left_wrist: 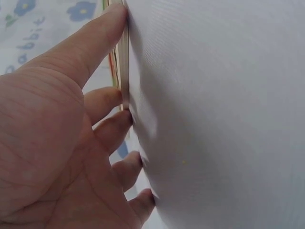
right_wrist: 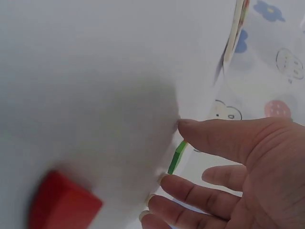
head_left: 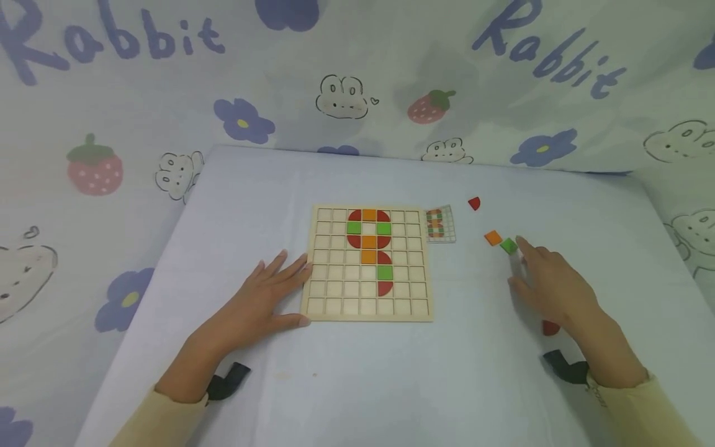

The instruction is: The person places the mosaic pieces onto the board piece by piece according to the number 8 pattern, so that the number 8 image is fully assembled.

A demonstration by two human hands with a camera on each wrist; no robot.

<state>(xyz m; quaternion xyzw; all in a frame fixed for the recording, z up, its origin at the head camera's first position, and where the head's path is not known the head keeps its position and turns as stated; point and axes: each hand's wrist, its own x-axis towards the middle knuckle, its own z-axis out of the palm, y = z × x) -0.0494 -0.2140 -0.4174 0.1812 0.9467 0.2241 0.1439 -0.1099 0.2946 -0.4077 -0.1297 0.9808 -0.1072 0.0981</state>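
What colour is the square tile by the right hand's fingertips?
Green tile, beside an orange one; clearest in the head view.

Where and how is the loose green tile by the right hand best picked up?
The green tile lies flat on the table, so pinch its two opposite thin edges from above. The right hand hovers beside it, fingers spread; the orange tile crowds its left corner.

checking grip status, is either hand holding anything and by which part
Nothing is held. The left hand rests flat against the wooden board; the right hand reaches beside the green tile.
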